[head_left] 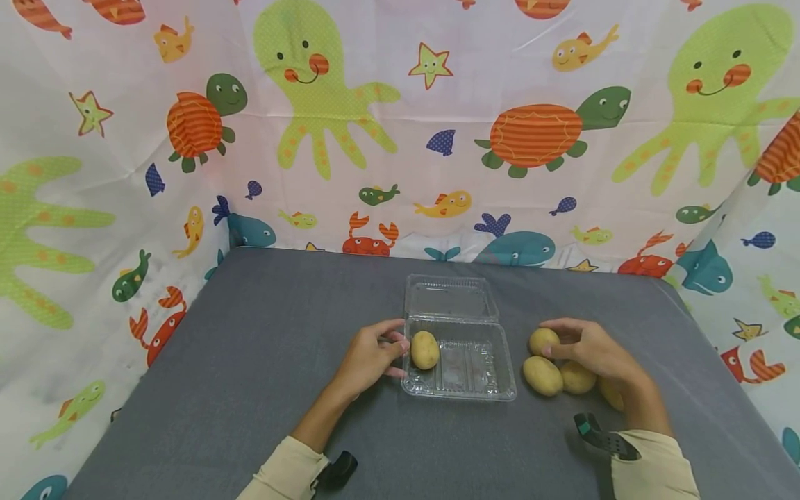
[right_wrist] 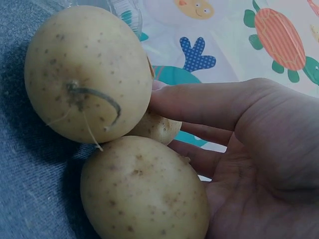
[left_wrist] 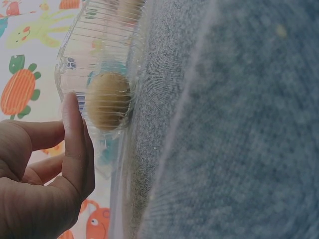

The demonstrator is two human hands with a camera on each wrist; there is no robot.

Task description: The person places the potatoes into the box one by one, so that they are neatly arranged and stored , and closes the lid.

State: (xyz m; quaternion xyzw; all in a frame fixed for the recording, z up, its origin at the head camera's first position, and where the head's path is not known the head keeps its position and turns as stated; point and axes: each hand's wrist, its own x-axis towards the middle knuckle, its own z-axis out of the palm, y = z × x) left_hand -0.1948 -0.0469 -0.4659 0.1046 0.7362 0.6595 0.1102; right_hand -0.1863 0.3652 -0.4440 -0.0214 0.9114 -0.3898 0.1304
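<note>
A clear plastic clamshell container (head_left: 459,397) stands on the table with its lid (head_left: 451,297) folded back. One potato (head_left: 425,350) lies at the left end of its base. My left hand (head_left: 373,357) is at the container's left wall, and in the left wrist view its extended fingers (left_wrist: 74,119) reach up to the rim beside that potato. To the right of the container, my right hand (head_left: 590,347) holds the rearmost potato (head_left: 542,340) of a small group between thumb and fingers. Nearer potatoes (head_left: 542,376) (right_wrist: 89,74) sit against it, partly hiding it in the right wrist view.
Another potato (head_left: 578,378) lies under the right hand, and one more potato (head_left: 610,394) is partly covered by the wrist. Grey cloth covers the table (head_left: 281,312). A curtain printed with sea animals (head_left: 400,104) hangs behind and at both sides.
</note>
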